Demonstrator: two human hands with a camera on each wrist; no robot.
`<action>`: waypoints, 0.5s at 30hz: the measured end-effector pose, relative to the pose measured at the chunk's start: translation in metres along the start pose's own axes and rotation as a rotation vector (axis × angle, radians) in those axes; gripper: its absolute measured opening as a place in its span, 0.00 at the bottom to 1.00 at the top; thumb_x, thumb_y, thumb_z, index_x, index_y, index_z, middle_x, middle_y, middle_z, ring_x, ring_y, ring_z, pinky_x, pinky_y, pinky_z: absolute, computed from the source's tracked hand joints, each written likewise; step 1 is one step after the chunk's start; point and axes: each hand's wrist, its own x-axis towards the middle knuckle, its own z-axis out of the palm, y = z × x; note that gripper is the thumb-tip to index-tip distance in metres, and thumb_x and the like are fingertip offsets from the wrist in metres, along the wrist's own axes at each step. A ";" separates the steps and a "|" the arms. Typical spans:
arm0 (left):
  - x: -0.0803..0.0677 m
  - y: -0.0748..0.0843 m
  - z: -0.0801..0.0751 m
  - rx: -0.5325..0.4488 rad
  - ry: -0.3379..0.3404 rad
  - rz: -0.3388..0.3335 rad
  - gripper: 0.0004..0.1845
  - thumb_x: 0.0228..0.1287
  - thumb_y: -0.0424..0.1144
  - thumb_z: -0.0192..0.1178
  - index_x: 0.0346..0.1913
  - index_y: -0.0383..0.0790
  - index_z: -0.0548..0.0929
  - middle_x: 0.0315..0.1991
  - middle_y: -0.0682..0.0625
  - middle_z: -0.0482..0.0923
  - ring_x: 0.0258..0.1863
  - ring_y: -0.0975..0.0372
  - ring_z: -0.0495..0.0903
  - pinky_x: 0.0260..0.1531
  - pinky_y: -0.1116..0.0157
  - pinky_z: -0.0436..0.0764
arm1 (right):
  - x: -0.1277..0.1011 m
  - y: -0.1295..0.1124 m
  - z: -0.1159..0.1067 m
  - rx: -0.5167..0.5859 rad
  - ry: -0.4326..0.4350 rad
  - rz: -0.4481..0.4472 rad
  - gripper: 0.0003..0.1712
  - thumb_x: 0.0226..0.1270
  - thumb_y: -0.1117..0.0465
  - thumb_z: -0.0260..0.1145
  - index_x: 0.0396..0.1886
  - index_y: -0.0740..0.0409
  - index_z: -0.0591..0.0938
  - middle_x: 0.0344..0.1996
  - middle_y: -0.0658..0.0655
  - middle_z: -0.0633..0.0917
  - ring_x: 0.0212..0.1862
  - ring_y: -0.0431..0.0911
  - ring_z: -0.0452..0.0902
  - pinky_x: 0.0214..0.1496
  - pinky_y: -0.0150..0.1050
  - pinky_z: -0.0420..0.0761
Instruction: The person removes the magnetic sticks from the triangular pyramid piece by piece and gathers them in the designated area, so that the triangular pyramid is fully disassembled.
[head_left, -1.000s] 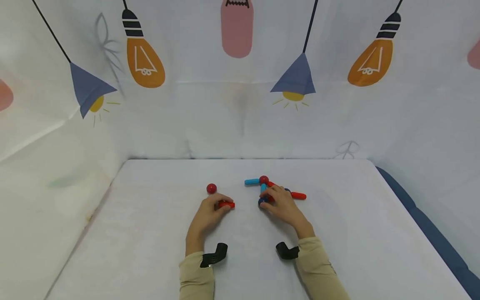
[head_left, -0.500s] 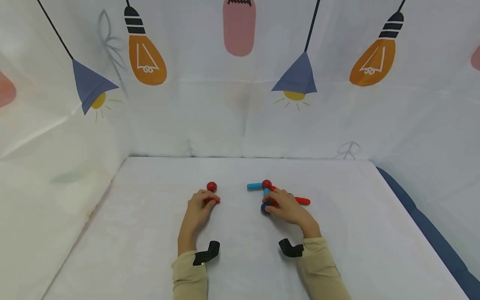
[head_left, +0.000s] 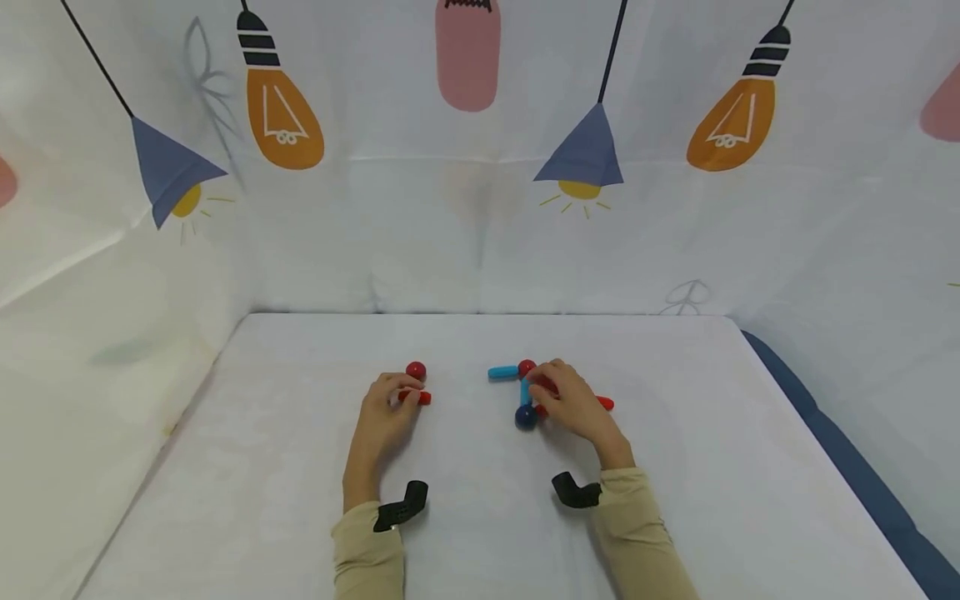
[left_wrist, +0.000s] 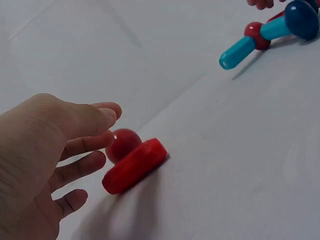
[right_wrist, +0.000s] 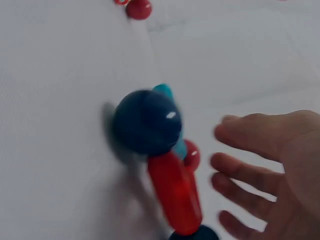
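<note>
A short red stick lies on the table beside a loose red ball; the head view has a small gap between them. My left hand is over the stick, its fingers relaxed and not gripping it in the left wrist view. To the right stands a joined figure of balls and sticks: a red ball, light blue sticks, dark blue balls and red sticks. Beside it, my right hand has loosely spread fingers apart from the pieces. That hand covers part of the figure in the head view.
The white table reaches back to a cloth wall printed with lamps and bulbs. Black wrist mounts sit at both cuffs. Dark blue padding runs along the right edge.
My left hand has brought the red stick leftward to just in front of the loose red ball and loosened. My right hand has come off the dark blue ball, shifting slightly away.
</note>
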 end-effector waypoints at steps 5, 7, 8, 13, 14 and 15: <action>0.005 0.007 0.008 -0.055 -0.001 0.104 0.08 0.63 0.32 0.59 0.43 0.42 0.82 0.41 0.48 0.79 0.41 0.59 0.77 0.43 0.61 0.77 | 0.005 0.012 0.007 0.011 0.030 0.019 0.20 0.68 0.58 0.59 0.59 0.54 0.74 0.61 0.60 0.72 0.64 0.56 0.67 0.65 0.58 0.67; 0.007 0.013 0.020 -0.063 -0.015 0.132 0.09 0.63 0.32 0.60 0.45 0.42 0.81 0.41 0.49 0.80 0.40 0.60 0.78 0.40 0.64 0.79 | 0.006 0.015 0.010 0.023 0.007 0.031 0.21 0.68 0.58 0.60 0.60 0.53 0.73 0.61 0.59 0.72 0.63 0.56 0.68 0.64 0.56 0.69; 0.007 0.017 0.027 -0.058 -0.019 0.141 0.10 0.63 0.32 0.60 0.46 0.42 0.81 0.41 0.49 0.81 0.40 0.60 0.78 0.39 0.65 0.79 | 0.006 0.016 0.011 0.027 -0.001 0.040 0.20 0.68 0.59 0.60 0.59 0.53 0.73 0.60 0.58 0.72 0.62 0.55 0.69 0.64 0.55 0.70; 0.008 0.040 0.063 0.031 -0.068 0.149 0.15 0.62 0.34 0.61 0.52 0.46 0.79 0.47 0.51 0.78 0.45 0.60 0.76 0.41 0.64 0.77 | 0.007 0.012 0.019 -0.006 0.012 0.092 0.20 0.66 0.57 0.61 0.57 0.51 0.72 0.55 0.57 0.75 0.56 0.51 0.73 0.60 0.52 0.75; 0.008 0.043 0.069 0.042 -0.078 0.158 0.16 0.62 0.34 0.61 0.53 0.47 0.79 0.48 0.50 0.77 0.46 0.59 0.75 0.41 0.64 0.77 | 0.008 0.010 0.020 -0.012 0.016 0.096 0.21 0.66 0.56 0.61 0.58 0.52 0.72 0.53 0.57 0.75 0.54 0.51 0.74 0.59 0.51 0.76; 0.008 0.046 0.074 0.052 -0.086 0.169 0.16 0.62 0.35 0.61 0.54 0.48 0.78 0.49 0.50 0.77 0.46 0.59 0.74 0.42 0.64 0.77 | 0.008 0.009 0.021 -0.023 0.019 0.096 0.22 0.66 0.56 0.62 0.58 0.52 0.71 0.52 0.56 0.76 0.52 0.49 0.75 0.57 0.50 0.77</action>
